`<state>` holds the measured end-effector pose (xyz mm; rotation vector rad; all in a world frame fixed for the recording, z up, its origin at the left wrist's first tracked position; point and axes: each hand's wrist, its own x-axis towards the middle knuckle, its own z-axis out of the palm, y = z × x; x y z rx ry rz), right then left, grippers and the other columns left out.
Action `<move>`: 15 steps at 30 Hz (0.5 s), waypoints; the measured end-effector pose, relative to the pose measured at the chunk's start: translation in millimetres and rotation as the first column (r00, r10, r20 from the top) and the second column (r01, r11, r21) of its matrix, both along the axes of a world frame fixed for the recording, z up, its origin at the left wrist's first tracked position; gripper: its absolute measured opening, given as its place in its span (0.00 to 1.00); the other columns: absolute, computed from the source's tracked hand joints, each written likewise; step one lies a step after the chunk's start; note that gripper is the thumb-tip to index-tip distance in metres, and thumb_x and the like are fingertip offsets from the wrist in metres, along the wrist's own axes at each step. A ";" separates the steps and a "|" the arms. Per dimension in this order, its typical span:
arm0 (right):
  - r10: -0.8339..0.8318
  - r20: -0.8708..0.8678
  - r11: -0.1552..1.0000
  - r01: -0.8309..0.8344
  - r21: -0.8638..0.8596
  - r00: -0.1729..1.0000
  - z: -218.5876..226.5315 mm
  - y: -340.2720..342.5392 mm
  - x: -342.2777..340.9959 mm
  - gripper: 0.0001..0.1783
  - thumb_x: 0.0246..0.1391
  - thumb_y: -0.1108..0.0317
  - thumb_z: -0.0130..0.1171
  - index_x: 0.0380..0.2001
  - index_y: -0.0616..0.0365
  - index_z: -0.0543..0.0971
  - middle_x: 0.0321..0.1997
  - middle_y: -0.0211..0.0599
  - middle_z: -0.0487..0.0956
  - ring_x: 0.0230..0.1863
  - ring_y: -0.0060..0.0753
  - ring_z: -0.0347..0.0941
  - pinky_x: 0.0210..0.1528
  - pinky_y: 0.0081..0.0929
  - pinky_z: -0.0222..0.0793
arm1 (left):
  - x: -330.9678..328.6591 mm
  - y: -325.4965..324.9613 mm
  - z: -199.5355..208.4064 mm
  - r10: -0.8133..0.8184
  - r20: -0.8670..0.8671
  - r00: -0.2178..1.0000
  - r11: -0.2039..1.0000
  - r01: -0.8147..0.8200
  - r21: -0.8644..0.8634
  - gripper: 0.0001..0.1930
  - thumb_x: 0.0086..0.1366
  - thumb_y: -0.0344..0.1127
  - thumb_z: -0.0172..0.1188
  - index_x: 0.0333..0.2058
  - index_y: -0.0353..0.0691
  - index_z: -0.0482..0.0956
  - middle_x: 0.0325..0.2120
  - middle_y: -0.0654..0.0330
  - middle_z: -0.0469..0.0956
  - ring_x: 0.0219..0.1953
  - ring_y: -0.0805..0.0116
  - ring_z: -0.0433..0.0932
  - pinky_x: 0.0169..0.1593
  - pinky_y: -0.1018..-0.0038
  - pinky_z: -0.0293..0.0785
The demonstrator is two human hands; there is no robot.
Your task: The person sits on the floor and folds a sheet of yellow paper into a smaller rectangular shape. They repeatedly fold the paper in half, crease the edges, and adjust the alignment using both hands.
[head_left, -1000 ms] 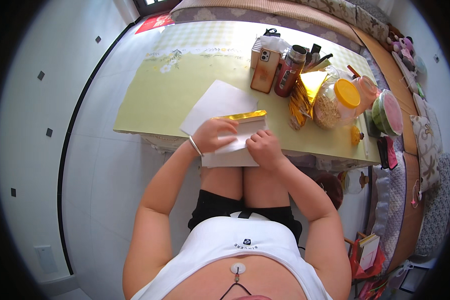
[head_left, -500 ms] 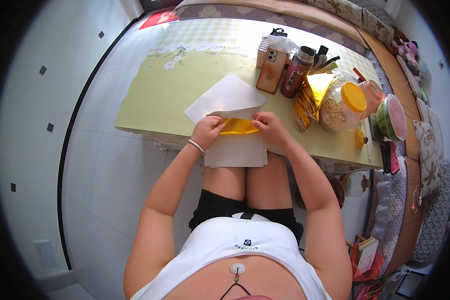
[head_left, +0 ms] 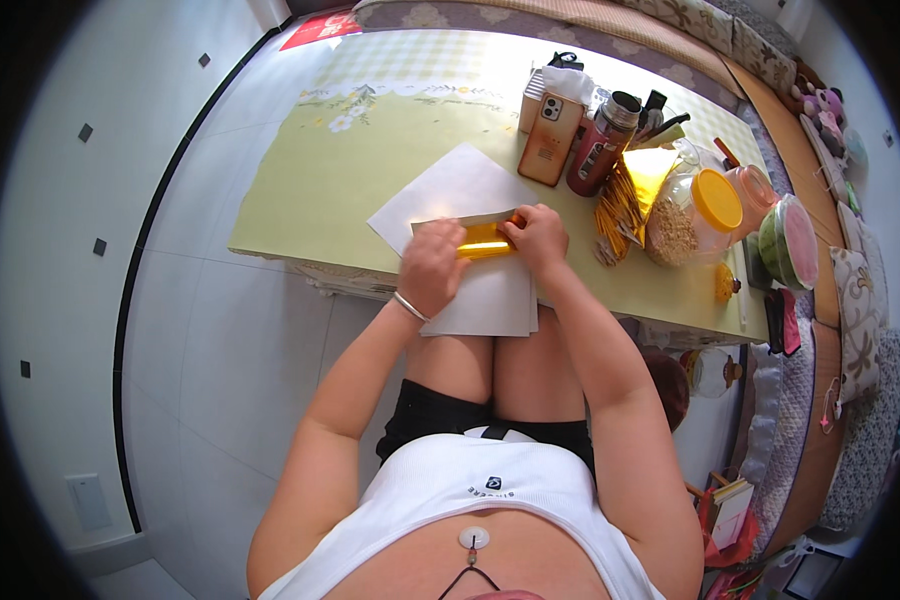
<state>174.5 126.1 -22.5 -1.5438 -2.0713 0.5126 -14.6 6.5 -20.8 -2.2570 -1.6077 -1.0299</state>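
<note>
A gold foil sheet [head_left: 486,240], folded into a narrow shiny strip, lies across white paper at the near edge of the table. My right hand [head_left: 538,240] is closed on its right end, thumb and fingers pinching it. My left hand [head_left: 432,268], wearing a bangle, covers the strip's left end; its fingers are smeared by motion, so their grip is unclear. Beyond the strip, a white sheet [head_left: 462,185] rests cornerwise on the table. Nearer to me, more white sheets [head_left: 482,303] reach past the table edge, over my thighs.
At the table's right stand a phone [head_left: 550,140], a dark red flask [head_left: 604,145], gold foil pieces [head_left: 622,210], a yellow-lidded jar [head_left: 675,232] and a cut watermelon [head_left: 790,243]. The green-and-white tablecloth [head_left: 310,195] extends left. A long sofa [head_left: 815,390] runs along the right.
The gold strip has become narrower, with the back paper edge lower. My left hand has moved right and turned over the strip; my right hand has shifted slightly up.
</note>
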 end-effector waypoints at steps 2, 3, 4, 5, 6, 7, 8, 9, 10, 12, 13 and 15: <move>0.005 0.001 1.000 -0.005 0.022 1.000 -2.8 1.1 0.1 0.15 0.44 0.51 0.72 0.27 0.50 0.85 0.33 0.36 0.79 0.39 0.43 0.76 0.40 0.43 0.74 | 16.5 -7.8 -3.8 0.011 -0.153 0.988 0.977 -0.043 -0.207 0.36 0.60 0.54 0.63 0.60 0.34 0.70 0.61 0.47 0.68 0.65 0.47 0.63 0.66 0.50 0.57; -0.002 0.003 1.000 0.002 0.021 1.000 -2.5 1.0 -0.6 0.15 0.44 0.51 0.72 0.27 0.50 0.85 0.33 0.36 0.79 0.39 0.44 0.76 0.40 0.43 0.74 | 23.0 -11.2 -4.2 0.005 -0.230 0.973 0.950 -0.076 -0.303 0.39 0.62 0.59 0.60 0.63 0.34 0.68 0.65 0.46 0.65 0.69 0.47 0.59 0.69 0.48 0.53; -0.010 0.005 1.000 0.010 0.020 1.000 -2.2 0.2 -1.4 0.15 0.44 0.51 0.72 0.27 0.50 0.85 0.33 0.36 0.79 0.40 0.44 0.76 0.40 0.43 0.74 | 25.5 -13.5 -6.4 0.024 -0.243 0.970 0.942 -0.103 -0.319 0.41 0.62 0.62 0.58 0.64 0.34 0.66 0.66 0.46 0.63 0.70 0.47 0.57 0.69 0.45 0.50; -0.018 0.008 1.000 0.017 0.020 1.000 -1.7 -0.2 -2.3 0.15 0.44 0.51 0.72 0.27 0.50 0.85 0.33 0.36 0.79 0.40 0.44 0.76 0.41 0.43 0.73 | 27.4 -15.1 -9.7 0.042 -0.257 0.966 0.934 -0.130 -0.334 0.43 0.62 0.65 0.55 0.65 0.34 0.65 0.67 0.47 0.61 0.71 0.47 0.55 0.69 0.43 0.48; -0.024 0.010 1.000 0.024 0.014 1.000 -1.5 -0.3 -3.5 0.15 0.44 0.51 0.72 0.27 0.50 0.85 0.33 0.36 0.79 0.40 0.44 0.76 0.41 0.43 0.73 | 29.4 -16.0 -10.6 0.059 -0.271 0.961 0.924 -0.156 -0.350 0.45 0.63 0.68 0.52 0.66 0.35 0.63 0.68 0.47 0.59 0.72 0.48 0.53 0.70 0.41 0.45; -0.030 0.012 1.000 0.030 0.009 0.999 -1.0 -0.5 -4.7 0.15 0.44 0.51 0.72 0.27 0.49 0.85 0.34 0.36 0.79 0.41 0.44 0.76 0.41 0.43 0.73 | 31.2 -16.4 -9.9 0.071 -0.293 0.953 0.901 -0.187 -0.391 0.46 0.63 0.68 0.52 0.67 0.35 0.60 0.70 0.48 0.56 0.73 0.49 0.50 0.69 0.41 0.46; -0.037 0.015 0.999 0.037 0.003 0.999 -0.5 -0.5 -4.9 0.15 0.44 0.51 0.72 0.28 0.49 0.85 0.34 0.36 0.79 0.41 0.44 0.76 0.42 0.43 0.73 | 32.5 -15.7 -10.5 0.074 -0.290 0.954 0.903 -0.187 -0.386 0.46 0.63 0.68 0.52 0.67 0.35 0.60 0.70 0.48 0.56 0.73 0.48 0.50 0.69 0.40 0.45; -0.040 0.016 0.999 0.040 0.008 0.999 0.1 -0.7 -5.5 0.15 0.44 0.51 0.71 0.28 0.49 0.85 0.34 0.35 0.79 0.41 0.44 0.76 0.42 0.43 0.73 | 32.5 -15.2 -10.7 0.079 -0.287 0.955 0.905 -0.190 -0.381 0.47 0.63 0.68 0.52 0.67 0.35 0.60 0.70 0.48 0.56 0.73 0.48 0.51 0.69 0.40 0.45; -0.043 0.017 0.999 0.043 0.013 0.999 0.7 -1.4 -5.9 0.15 0.45 0.51 0.71 0.28 0.49 0.85 0.34 0.35 0.79 0.42 0.44 0.76 0.42 0.42 0.73 | 32.3 -14.8 -11.1 0.084 -0.285 0.955 0.906 -0.192 -0.377 0.47 0.62 0.68 0.52 0.67 0.35 0.60 0.70 0.48 0.57 0.73 0.48 0.51 0.69 0.40 0.45; -0.042 0.036 0.999 0.041 0.028 0.998 -0.3 -0.6 -6.4 0.16 0.46 0.51 0.71 0.31 0.50 0.84 0.35 0.35 0.79 0.42 0.44 0.76 0.42 0.42 0.73 | 32.1 -14.3 -14.6 0.089 -0.287 0.954 0.911 -0.194 -0.364 0.46 0.62 0.68 0.53 0.68 0.40 0.60 0.70 0.47 0.56 0.73 0.46 0.50 0.69 0.38 0.44; -0.038 0.055 0.999 0.036 0.037 0.998 -3.6 1.1 -6.3 0.16 0.47 0.52 0.70 0.34 0.50 0.83 0.36 0.35 0.79 0.42 0.44 0.76 0.42 0.42 0.73 | 32.4 -14.5 -15.4 0.091 -0.288 0.953 0.913 -0.195 -0.358 0.45 0.62 0.68 0.53 0.69 0.42 0.60 0.70 0.47 0.55 0.73 0.45 0.50 0.69 0.37 0.43; -0.055 0.027 0.998 0.053 0.046 0.998 -9.7 3.8 -4.5 0.19 0.48 0.54 0.69 0.41 0.51 0.81 0.40 0.36 0.79 0.45 0.44 0.75 0.44 0.42 0.73 | 34.3 -16.8 -11.6 0.081 -0.306 0.949 0.899 -0.202 -0.388 0.44 0.61 0.69 0.53 0.69 0.48 0.60 0.70 0.47 0.54 0.72 0.42 0.49 0.68 0.35 0.41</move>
